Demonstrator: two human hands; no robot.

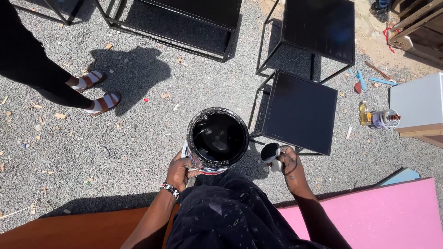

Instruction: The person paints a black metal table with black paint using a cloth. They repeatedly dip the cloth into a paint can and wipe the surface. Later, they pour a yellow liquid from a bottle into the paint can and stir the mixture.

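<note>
Left hand [179,171]: I see it clamped on the near rim of the paint can [217,139], fingers curled around the edge, a beaded band at the wrist.
Right hand [290,166]: closed around a small sponge [271,154] with a black-soaked tip, low centre-right of the frame.
Can: lower centre, open, full of glossy black paint, held just above my dark-clothed lap.
Small table [300,112]: black top on a thin frame, just right of the can, centre-right.
Other tables [318,28]: more black frames along the top edge.
Ground [138,138]: grey gravel with wood chips.
Bystander: sandalled feet [99,94] at upper left.
Bottle [376,119]: lying at right, beside a white box [417,103].
Pink board [383,216]: lower right.
</note>
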